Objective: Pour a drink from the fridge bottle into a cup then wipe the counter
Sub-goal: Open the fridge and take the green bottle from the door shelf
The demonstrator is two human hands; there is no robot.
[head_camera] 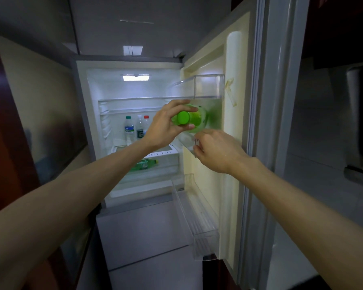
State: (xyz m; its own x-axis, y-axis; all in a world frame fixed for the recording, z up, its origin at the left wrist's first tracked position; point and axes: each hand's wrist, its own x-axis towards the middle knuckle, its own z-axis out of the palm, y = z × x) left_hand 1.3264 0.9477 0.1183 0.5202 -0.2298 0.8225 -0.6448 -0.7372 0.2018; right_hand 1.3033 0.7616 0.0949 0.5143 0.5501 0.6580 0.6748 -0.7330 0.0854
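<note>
upper door bin just over green bottle, lower bin open

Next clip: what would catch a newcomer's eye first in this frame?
The bright green bottle, cap towards the camera, gripped by the left hand beside the open fridge door. Just below it, the right hand holds the rim of a clear door shelf. Inside the lit fridge, upright bottles stand on a shelf and a second green bottle lies lower down.
</note>
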